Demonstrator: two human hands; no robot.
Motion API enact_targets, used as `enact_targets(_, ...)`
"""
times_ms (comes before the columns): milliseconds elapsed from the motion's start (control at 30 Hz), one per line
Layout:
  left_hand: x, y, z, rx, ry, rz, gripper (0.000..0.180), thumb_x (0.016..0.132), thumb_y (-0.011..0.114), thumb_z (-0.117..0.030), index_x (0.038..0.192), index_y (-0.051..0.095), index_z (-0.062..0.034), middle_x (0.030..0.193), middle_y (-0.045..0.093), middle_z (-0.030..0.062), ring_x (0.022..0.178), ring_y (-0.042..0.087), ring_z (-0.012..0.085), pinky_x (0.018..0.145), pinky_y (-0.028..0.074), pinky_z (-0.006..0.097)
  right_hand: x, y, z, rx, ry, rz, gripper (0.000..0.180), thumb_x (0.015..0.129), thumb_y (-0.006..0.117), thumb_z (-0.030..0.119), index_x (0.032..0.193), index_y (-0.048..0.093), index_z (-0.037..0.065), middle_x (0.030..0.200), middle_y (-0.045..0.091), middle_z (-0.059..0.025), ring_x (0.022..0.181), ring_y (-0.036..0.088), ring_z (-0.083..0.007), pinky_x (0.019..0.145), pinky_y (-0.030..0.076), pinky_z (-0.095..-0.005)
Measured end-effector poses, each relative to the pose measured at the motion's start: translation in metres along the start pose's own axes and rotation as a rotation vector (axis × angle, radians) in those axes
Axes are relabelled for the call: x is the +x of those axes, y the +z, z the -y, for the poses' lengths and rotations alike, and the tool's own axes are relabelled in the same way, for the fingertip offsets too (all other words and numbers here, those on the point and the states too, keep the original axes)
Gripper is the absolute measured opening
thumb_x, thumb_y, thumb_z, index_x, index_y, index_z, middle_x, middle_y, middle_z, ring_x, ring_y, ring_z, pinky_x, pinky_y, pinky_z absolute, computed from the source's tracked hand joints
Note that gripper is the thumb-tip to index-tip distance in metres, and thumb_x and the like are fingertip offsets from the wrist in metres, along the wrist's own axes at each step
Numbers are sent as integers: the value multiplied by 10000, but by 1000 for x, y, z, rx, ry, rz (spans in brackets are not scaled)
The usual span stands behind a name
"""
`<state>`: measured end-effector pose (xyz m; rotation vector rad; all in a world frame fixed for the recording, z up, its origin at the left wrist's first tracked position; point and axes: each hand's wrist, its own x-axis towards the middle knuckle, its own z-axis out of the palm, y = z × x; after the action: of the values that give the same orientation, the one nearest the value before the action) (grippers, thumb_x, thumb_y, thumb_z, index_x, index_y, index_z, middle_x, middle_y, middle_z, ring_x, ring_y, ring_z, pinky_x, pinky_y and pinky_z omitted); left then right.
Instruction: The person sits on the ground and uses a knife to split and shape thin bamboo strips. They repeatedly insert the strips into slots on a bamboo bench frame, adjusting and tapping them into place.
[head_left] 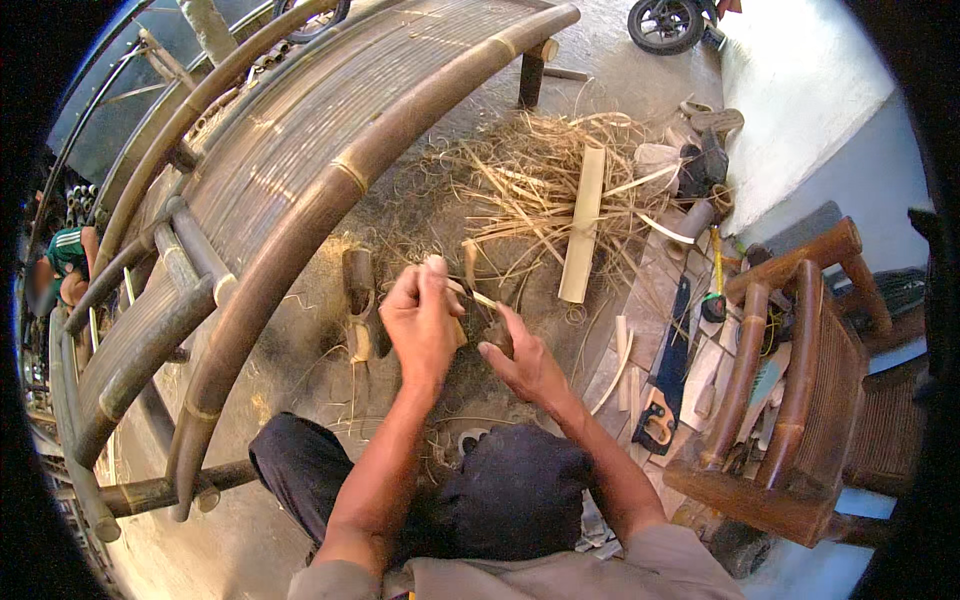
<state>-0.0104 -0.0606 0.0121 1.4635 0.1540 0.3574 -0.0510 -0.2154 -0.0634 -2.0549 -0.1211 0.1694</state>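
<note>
The long bamboo bench point(290, 130), cut off at the picture's upper rim, covers much of the floor point(300, 365) at its left edge, while a heap of shavings point(520, 190) lies toward the floor's far edge, partly hidden under a split bamboo length point(583, 225). The left hand's point(418, 325) fingers curl tightly round a thin pale strip point(483, 299), its near end hidden by them; the right hand's point(528, 368) fingers clasp a dark piece point(497, 338), too covered to identify, just below the strip, which spans the gap between both hands.
</note>
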Motion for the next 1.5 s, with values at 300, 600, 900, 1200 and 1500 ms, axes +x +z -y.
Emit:
enact_targets(300,-11,1,-7,-82,-21,21,373,1024,568,-202,680,486,-85,636,439,-38,569,380,55,514,311,259,-17,18,-6,179,-13,-63,345,1000,560,359,1111,559,32,835,674,-290,785,664,-504,648,518,-539)
enact_targets(600,13,-8,-10,85,357,-258,314,1022,496,-251,800,506,-29,770,516,35,733,488,151,839,448,354,6,44,-34,-294,20,-101,462,991,548,504,1075,551,50,792,683,-284,744,678,-491,628,527,-592)
enact_targets(900,14,-40,-17,165,613,-262,504,1082,396,-360,664,394,-77,663,417,29,625,351,124,599,273,310,7,67,16,-31,12,114,455,1006,535,484,1081,543,35,862,682,-289,822,680,-492,698,545,-570)
enact_targets(1200,22,-38,0,425,722,-441,502,1092,358,-415,841,489,-2,1009,479,81,892,427,180,873,345,329,22,88,-16,-115,184,91,505,990,567,498,1006,568,-6,770,628,-322,824,665,-497,673,506,-524)
enact_targets(1500,38,-40,-1,309,795,-452,365,1102,353,-313,890,446,-31,895,407,64,909,404,192,916,328,357,13,96,-10,200,-141,20,474,982,573,489,1017,554,18,784,664,-296,781,662,-508,662,520,-546)
